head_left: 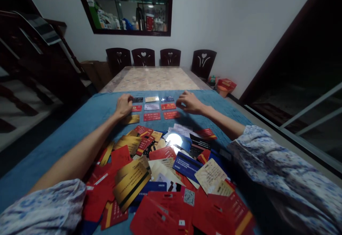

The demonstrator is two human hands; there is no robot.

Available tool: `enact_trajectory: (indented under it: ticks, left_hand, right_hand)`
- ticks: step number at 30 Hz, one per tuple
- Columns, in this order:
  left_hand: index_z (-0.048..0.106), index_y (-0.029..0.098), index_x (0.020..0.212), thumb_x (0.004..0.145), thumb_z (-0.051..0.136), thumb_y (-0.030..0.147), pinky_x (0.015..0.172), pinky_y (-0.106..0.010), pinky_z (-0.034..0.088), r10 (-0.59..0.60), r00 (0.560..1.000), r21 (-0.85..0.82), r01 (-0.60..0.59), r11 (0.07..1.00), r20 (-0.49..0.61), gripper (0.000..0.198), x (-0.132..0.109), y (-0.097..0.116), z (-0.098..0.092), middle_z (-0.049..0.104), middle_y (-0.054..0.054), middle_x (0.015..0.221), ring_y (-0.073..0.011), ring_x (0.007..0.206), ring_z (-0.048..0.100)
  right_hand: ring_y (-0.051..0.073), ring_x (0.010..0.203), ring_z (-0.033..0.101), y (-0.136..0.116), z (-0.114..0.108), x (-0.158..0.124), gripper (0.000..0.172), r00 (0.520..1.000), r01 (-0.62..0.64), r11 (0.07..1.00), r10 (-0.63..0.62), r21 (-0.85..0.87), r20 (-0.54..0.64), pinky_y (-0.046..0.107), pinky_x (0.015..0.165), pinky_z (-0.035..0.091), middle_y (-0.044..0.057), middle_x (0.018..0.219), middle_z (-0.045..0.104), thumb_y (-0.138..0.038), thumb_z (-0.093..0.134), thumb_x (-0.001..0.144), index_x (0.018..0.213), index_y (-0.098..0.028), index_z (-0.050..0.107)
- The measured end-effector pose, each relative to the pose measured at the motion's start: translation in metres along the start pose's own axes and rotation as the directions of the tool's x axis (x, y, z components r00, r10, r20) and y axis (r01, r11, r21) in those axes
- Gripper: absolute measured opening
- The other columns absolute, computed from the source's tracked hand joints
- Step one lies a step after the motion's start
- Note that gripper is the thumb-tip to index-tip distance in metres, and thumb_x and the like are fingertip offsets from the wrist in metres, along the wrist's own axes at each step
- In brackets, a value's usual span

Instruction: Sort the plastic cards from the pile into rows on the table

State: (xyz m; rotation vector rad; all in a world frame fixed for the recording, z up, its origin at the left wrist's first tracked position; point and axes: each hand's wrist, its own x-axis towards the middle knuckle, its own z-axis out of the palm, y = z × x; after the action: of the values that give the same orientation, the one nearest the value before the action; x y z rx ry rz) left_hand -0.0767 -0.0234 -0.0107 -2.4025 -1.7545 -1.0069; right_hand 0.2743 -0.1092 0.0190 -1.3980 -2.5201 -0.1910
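I watch through the head camera from far away. In the middle of the view are the rows of cards (pixel 152 107), three by three, lying flat and side by side on the blue cloth (pixel 88 117). I use these rows to say where things are.

The left hand (pixel 124 105) sits at the left end of the rows. Its fingers are curled in, and the tips touch the edge of a red card (pixel 136 108) there. I cannot tell if it pinches a card or just rests on it. A gold card (pixel 130 119) lies just under the wrist.

The right hand (pixel 189 102) is at the right end of the rows, beside the blue card (pixel 167 99). Its fingertips are bunched together (maybe on something small, but I cannot tell).

I think the cards lie apart and flat so each face can be seen, and one hand is at each end so both sides are easy to reach.

Nearer to the person than the rows is a big pile of cards (pixel 160 171), all mixed up and lying on top of each other. Past the rows, the bare bench (pixel 155 80) runs on to four chairs (pixel 143 57).
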Motion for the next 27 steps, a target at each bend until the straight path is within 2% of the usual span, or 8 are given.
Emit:
enact_trajectory:
  ticks: [8,13,20,27]
  left_hand:
    - [0.07,0.016,0.095,0.079,0.045,0.012,0.095,-0.035,0.051,0.017,1.0,-0.046,-0.017,0.999,-0.002,0.03,-0.026,0.035,-0.013,0.07,-0.009,0.101,-0.0228,0.094,0.064]
    - [0.069,0.018,0.096,0.078,0.046,0.01,0.094,-0.035,0.051,0.058,0.998,-0.069,-0.056,0.996,0.028,0.03,-0.049,0.059,-0.012,0.069,-0.008,0.096,-0.0223,0.092,0.063]
    - [0.066,0.018,0.092,0.078,0.045,0.003,0.089,-0.036,0.051,0.206,0.974,-0.147,-0.192,0.97,0.091,0.03,-0.081,0.096,0.003,0.066,-0.008,0.094,-0.0226,0.092,0.062]
    - [0.068,0.017,0.1,0.081,0.046,0.002,0.087,-0.038,0.049,0.369,0.914,-0.177,-0.34,0.924,0.169,0.032,-0.105,0.142,0.013,0.065,-0.01,0.101,-0.0237,0.097,0.061]
  right_hand:
    - [0.028,0.104,0.051,-0.01,-0.003,-0.046,0.02,0.999,-0.013,1.0,0.013,0.006,-0.036,0.037,0.079,0.029,0.012,0.098,0.073,-0.021,0.056,0.093,0.095,-0.02,0.075]
    - [0.029,0.103,0.051,-0.011,0.001,-0.076,0.021,0.999,-0.036,0.999,0.036,0.007,-0.031,0.039,0.081,0.032,0.012,0.096,0.073,-0.023,0.056,0.093,0.097,-0.022,0.076]
    - [0.027,0.098,0.052,-0.001,0.01,-0.124,0.023,0.998,-0.059,0.998,0.06,0.013,-0.027,0.04,0.081,0.034,0.012,0.094,0.072,-0.029,0.055,0.095,0.093,-0.022,0.076]
    - [0.028,0.099,0.053,0.0,0.009,-0.16,0.02,0.993,-0.097,0.995,0.098,0.024,-0.066,0.04,0.08,0.035,0.011,0.096,0.072,-0.032,0.058,0.094,0.094,-0.024,0.075]
